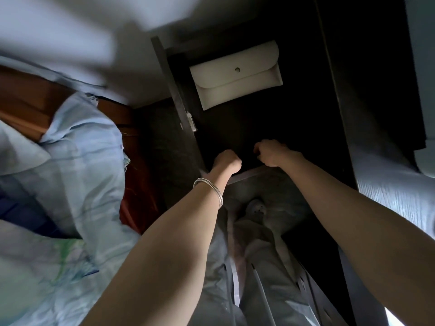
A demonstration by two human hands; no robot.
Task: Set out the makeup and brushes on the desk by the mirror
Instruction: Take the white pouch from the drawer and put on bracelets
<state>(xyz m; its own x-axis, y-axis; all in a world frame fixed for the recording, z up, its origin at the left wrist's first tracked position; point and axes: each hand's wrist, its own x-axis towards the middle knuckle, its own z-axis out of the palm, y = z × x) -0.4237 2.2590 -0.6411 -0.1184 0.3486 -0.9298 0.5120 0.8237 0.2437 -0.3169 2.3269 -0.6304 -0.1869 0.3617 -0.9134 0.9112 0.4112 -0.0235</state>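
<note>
Directly below the head-worn camera, a dark wooden drawer (235, 128) stands pulled out from a dark desk, seen steeply from above in dim light. Both bare hands sit at the drawer's near front edge (249, 174), probably because the person is drawing it out to get at what lies inside.

Lying flat toward the back of the drawer is a white, rectangular soft pouch with a fold-over flap and a single round snap (235, 74). It is likely the makeup and brush case the task needs, though its contents cannot be seen. It rests well apart from both hands, untouched.

The left hand (227, 161), with thin silver bangles (209, 189) on its wrist, has its fingers curled down over the front edge near the drawer's left side wall. The right hand (270, 152) is also curled, knuckles up, at or just inside the same edge. Shadow hides the fingertips, so how firmly either grips the wood is unclear.

To the left lies a bed with pale blue bedding (77, 147). Below the drawer, the person's light trousers (256, 243) and one foot are visible.

No mirror or desktop shows; nothing has been set out yet.
</note>
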